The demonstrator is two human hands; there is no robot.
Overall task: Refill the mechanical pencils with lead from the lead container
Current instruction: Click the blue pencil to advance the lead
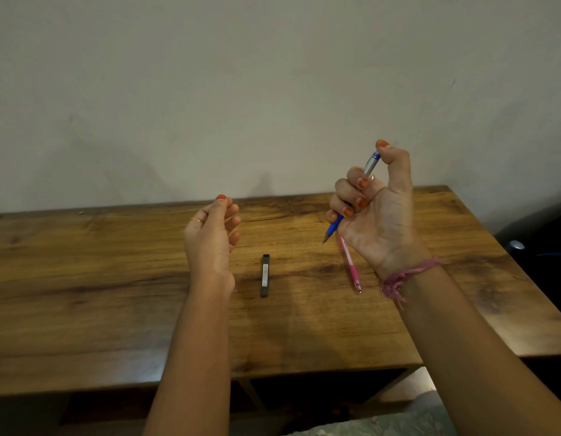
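My right hand (375, 209) is raised above the table and grips a blue and silver mechanical pencil (370, 165), tip pointing down and left, with the thumb on its top end. A pink mechanical pencil (351, 269) lies on the wooden table (115, 294) just below that hand. The dark, slim lead container (265, 275) lies flat on the table between my two arms. My left hand (211, 237) hovers to the left of the container with its fingers loosely curled and the thumb tip near the forefinger. Nothing is visible in it.
A plain wall stands right behind the table's far edge. The table's right edge falls away to a dark area holding a blue and grey object (517, 246). A patterned cloth (414, 420) shows below the near edge.
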